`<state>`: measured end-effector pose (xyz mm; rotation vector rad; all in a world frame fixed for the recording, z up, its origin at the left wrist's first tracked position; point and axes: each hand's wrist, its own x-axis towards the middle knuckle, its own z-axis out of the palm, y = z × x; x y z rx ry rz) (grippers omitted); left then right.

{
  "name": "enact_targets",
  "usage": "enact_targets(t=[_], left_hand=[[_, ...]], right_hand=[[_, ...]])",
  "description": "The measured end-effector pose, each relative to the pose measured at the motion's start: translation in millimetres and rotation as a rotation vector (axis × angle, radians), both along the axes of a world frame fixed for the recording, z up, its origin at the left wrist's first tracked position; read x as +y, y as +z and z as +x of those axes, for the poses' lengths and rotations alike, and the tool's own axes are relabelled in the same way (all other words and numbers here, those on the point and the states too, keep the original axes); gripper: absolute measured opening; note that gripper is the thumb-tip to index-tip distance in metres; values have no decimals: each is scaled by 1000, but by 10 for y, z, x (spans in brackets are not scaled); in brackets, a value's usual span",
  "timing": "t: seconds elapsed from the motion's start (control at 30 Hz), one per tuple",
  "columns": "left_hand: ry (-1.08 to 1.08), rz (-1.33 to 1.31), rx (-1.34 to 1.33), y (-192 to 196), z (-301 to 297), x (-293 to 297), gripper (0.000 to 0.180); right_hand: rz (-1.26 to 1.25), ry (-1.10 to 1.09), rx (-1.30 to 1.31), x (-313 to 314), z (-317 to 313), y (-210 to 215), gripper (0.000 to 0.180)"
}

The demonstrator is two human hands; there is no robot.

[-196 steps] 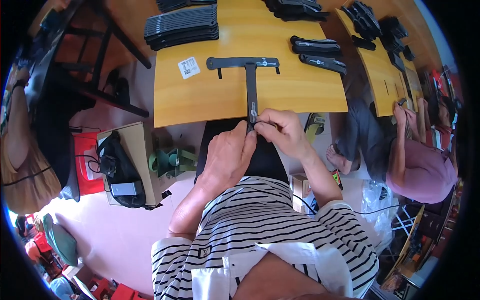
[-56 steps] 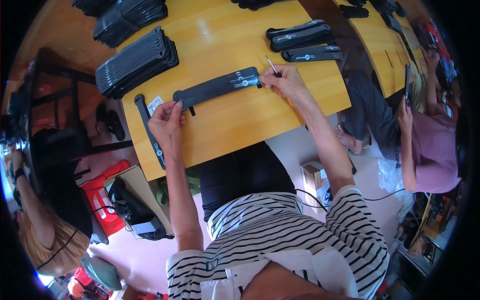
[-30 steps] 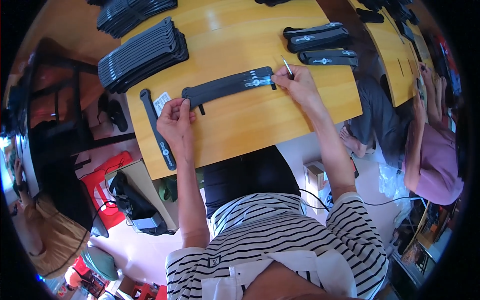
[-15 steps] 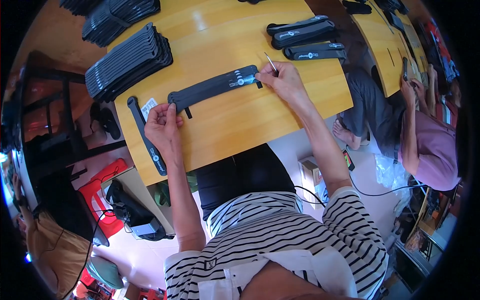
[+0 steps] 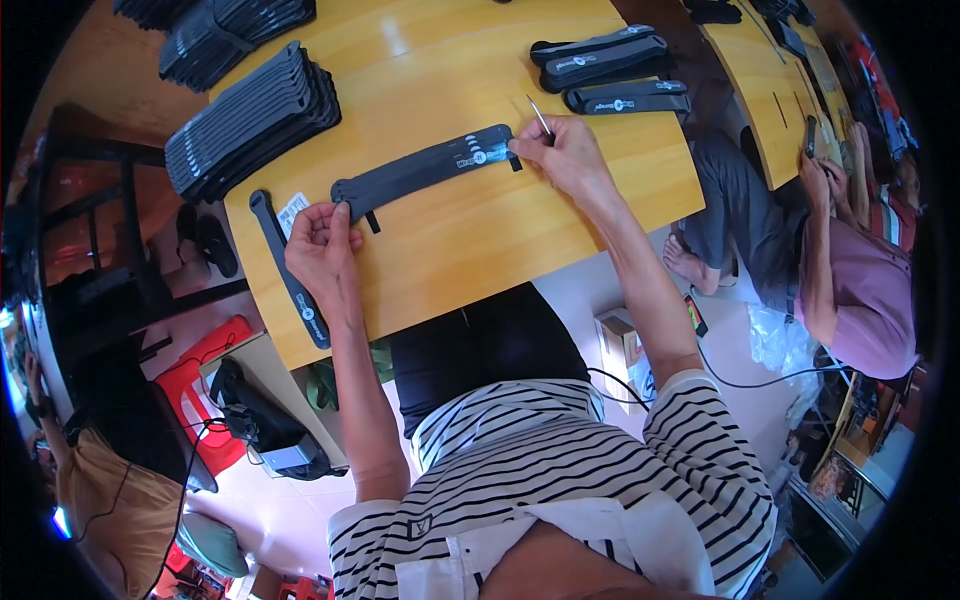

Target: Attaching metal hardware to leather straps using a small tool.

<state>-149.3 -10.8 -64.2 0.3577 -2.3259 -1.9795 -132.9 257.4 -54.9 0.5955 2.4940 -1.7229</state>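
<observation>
- Several flat black fabric straps (image 5: 415,175) lie layered between left hand (image 5: 325,245) and right hand (image 5: 574,160).
- Left hand pinches their left end.
- Right hand grips a slim metal-tipped tool (image 5: 541,119), fingertips at their right end.
- Beside left hand: one narrow black strap (image 5: 279,258).

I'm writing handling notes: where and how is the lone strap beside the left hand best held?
Probably pinch the lone strap by its near end, from the front: it's narrow, and that end lies close to the front table edge.

Black straps (image 5: 415,173) lie overlapped, slantwise on yellow table (image 5: 460,240); slim pointed tool (image 5: 540,118) tilted
</observation>
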Motion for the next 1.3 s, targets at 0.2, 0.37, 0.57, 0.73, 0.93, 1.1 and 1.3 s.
enact_targets(t=[0.2,0.37,0.57,0.73,0.93,1.1,1.3], left_hand=[[0,41,25,-29,-4,-10,9],[5,-11,10,16,-4,6,9],[10,4,9,16,-17,7,9],[10,42,23,-32,-6,-23,8],[19,31,13,11,-6,17,9],[35,-13,21,11,-3,29,9],[39,-19,16,-7,-14,13,10]], right_hand=[[33,1,13,-12,2,-4,15],[47,-5,20,-25,0,-4,15],[66,3,42,-27,-5,-13,15],[15,2,45,-33,-12,-42,16],[0,-11,25,-14,-14,-55,14],[5,-3,36,-16,-7,-39,15],[36,-9,52,-9,-15,-74,16]])
